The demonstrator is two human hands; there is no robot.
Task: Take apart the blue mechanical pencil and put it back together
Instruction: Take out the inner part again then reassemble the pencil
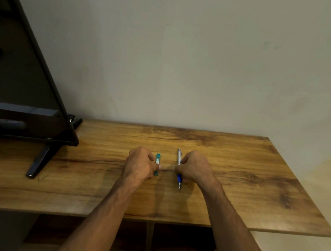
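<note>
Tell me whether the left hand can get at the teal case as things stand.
Probably yes. The left hand already lies against the teal case on the table, fingers curled at its edge, nothing between them. The right hand is apart, at the pencil.

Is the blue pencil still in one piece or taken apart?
In one piece: the pencil lies flat on the table, white barrel, blue grip and tip in one line, beside the right hand.
</note>
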